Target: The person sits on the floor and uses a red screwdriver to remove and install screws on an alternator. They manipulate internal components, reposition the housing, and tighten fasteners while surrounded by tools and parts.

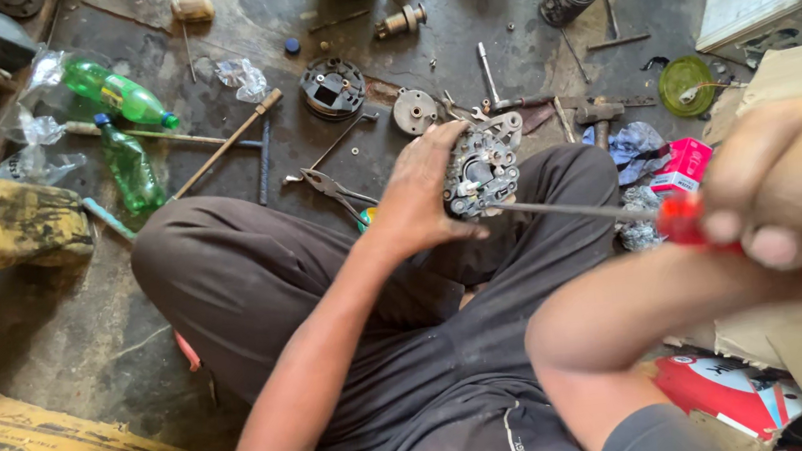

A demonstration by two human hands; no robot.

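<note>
The left hand grips a round, grey cast-metal alternator part, pitted and greasy with ribbed openings, held above the lap of a person sitting cross-legged in dark cloth trousers. The right hand, close to the camera and blurred, is clenched around the translucent red plastic handle of a screwdriver; its thin steel shaft runs left and its tip meets the part's lower edge. On the stained, oily concrete floor lie 2 green plastic bottles, both on their sides, contents unclear. Near them sit a black round ribbed housing and a flat grey metal disc. A shallow green round lid holds something small I cannot make out.
</note>
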